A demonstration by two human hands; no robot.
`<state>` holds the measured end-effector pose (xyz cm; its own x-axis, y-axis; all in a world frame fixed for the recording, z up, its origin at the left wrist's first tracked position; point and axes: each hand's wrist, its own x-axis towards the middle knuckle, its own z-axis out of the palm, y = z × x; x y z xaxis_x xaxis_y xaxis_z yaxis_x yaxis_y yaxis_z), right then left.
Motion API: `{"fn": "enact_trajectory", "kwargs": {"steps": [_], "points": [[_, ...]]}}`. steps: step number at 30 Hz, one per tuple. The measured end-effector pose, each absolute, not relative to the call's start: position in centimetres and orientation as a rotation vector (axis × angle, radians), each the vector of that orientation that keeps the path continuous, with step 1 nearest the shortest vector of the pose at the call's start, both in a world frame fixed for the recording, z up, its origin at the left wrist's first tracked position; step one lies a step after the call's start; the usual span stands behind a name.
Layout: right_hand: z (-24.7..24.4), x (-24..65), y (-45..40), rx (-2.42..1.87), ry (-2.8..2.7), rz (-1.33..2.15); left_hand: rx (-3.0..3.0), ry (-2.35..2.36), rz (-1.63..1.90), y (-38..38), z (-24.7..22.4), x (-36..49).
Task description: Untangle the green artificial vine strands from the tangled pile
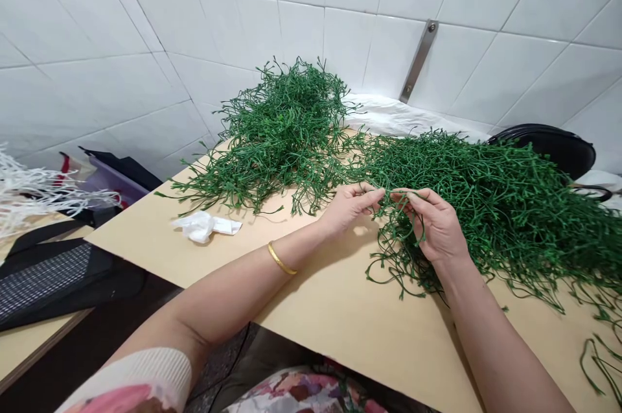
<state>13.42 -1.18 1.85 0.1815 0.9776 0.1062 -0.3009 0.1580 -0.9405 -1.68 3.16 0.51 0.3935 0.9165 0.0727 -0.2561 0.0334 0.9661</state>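
My left hand (350,207) is pinched closed at the middle of the table, its fingertips at one end of a thin green plastic strand (422,226). Close beside it, my right hand (437,224) grips the same strand between thumb and fingers, and part of it curls down below the fingertips. Behind and to the right of both hands spreads a large heap of green plastic strands (466,173) with small forked tips. A second, taller pile of green strands (286,121) stands further back, left of centre. The exact fingertip contact is too small to make out.
A crumpled white tissue (201,226) lies on the wooden table (311,283). White strands (43,196) and a black mesh item (48,277) are at the left. A black bag (547,144) and white plastic sheeting (393,115) sit against the tiled wall (291,24).
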Motion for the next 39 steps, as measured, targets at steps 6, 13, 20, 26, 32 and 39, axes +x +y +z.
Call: {"fn": "enact_trajectory", "kwargs": {"steps": [6,13,20,26,32,39], "points": [[2.6,13.9,-1.1,-0.937,-0.755,1.185,1.297,0.886,1.051,3.1,1.0,-1.9],[2.3,14.6,-0.7,-0.985,-0.735,1.078,1.532,1.053,0.823,3.5,0.9,-2.4],[2.1,14.1,-0.9,-1.035,-0.971,0.956,1.191,0.443,0.534,2.1,3.2,-3.1],[1.3,13.7,-1.3,-1.215,-1.363,0.698,1.008,0.486,0.641,2.2,1.5,-1.8],[1.3,13.3,-1.7,-1.198,-1.745,0.403,0.915,0.64,0.803,2.6,0.5,-1.2],[1.2,13.2,-1.7,-1.136,-1.887,0.284,0.899,0.722,0.942,2.5,0.3,-1.0]]}}
